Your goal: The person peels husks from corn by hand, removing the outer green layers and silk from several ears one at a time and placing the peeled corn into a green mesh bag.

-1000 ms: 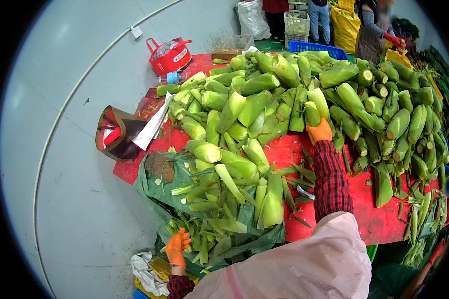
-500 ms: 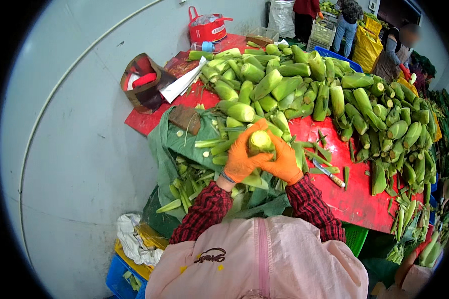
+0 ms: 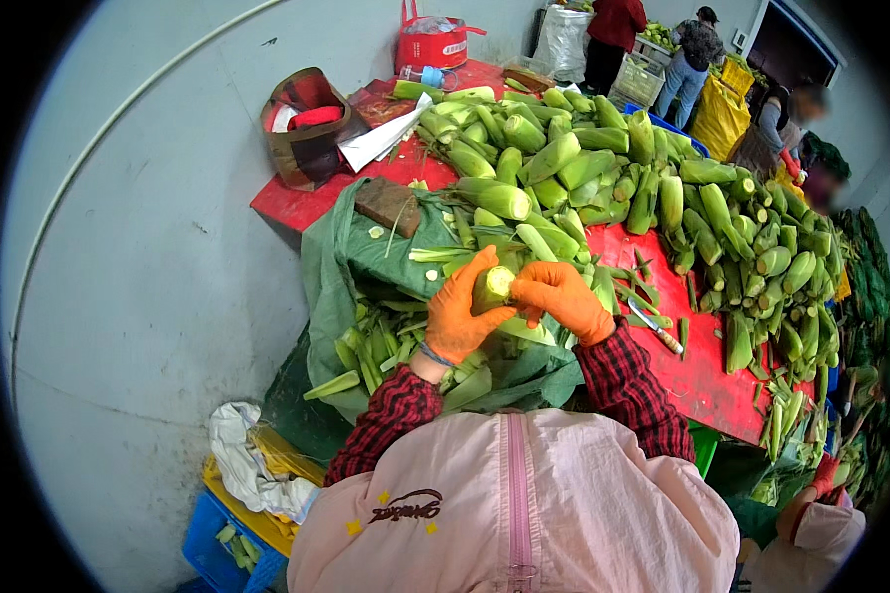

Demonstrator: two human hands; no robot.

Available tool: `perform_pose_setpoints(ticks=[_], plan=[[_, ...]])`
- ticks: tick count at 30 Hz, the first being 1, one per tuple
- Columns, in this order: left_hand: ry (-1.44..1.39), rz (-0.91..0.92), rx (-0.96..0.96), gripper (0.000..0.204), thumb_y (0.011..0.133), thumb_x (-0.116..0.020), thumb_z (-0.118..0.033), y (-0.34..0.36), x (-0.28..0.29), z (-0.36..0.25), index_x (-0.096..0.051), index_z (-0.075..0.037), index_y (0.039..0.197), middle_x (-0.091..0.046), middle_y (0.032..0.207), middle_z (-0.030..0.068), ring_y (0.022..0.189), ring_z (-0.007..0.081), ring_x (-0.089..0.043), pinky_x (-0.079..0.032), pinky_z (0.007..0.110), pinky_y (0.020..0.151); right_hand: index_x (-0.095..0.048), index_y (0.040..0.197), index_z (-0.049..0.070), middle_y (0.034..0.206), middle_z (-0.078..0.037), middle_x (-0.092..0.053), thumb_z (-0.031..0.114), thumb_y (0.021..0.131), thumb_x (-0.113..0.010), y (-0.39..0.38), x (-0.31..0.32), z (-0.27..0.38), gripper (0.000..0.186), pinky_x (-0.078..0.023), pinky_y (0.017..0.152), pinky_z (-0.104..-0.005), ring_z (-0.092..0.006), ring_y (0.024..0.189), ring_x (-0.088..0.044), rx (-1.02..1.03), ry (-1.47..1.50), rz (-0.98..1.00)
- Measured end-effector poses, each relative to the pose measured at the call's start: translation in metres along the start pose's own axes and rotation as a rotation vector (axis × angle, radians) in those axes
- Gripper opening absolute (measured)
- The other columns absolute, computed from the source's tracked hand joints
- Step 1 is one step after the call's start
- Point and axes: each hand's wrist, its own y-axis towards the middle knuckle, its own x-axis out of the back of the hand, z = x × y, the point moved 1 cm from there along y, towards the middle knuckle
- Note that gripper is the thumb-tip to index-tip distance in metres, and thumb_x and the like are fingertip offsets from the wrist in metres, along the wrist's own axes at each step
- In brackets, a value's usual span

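Observation:
My left hand (image 3: 460, 314), in an orange glove, wraps round a green ear of corn (image 3: 485, 295). Its pale, round cut end (image 3: 500, 282) faces up. Close against the ear's right side, my gloved right hand (image 3: 568, 304) has its fingers pinched at the husk by the cut end. Exactly what lies between those fingertips is partly hidden. Beneath both hands, loose husk leaves (image 3: 374, 348) lie in a green cloth sack (image 3: 324, 259). A knife (image 3: 656, 326) with a light handle rests on the red table right of my right hand.
Heaped unhusked corn (image 3: 588, 148) covers the back and right of the red table (image 3: 704, 391). At the back left are a brown block (image 3: 388, 205), a camouflage bag (image 3: 311, 148), a bottle (image 3: 427, 76) and a red bag (image 3: 433, 46). A blue crate (image 3: 208, 539) stands lower left. Other people work beyond.
My right hand has shifted from round the ear to a pinch at its side, slightly right. My left hand has moved a little left with the ear. The view has shifted slightly.

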Motion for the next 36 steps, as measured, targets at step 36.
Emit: perform_pose_setpoints(ticks=[36], plan=[[-0.693,-0.245,0.156,0.061,0.096,-0.056,-0.044,-0.019,-0.012,0.016,-0.046,-0.001,0.138,-0.057,0.129,0.0095,0.112,0.0174,-0.056,-0.041,0.031,0.1,-0.06,0.076,0.0,0.066,-0.006,-0.061,0.015,0.093,-0.06,0.013,-0.047,-0.023,0.022,-0.045,0.051,-0.0284,-0.0101,0.053,-0.056,0.284,0.026,-0.15]])
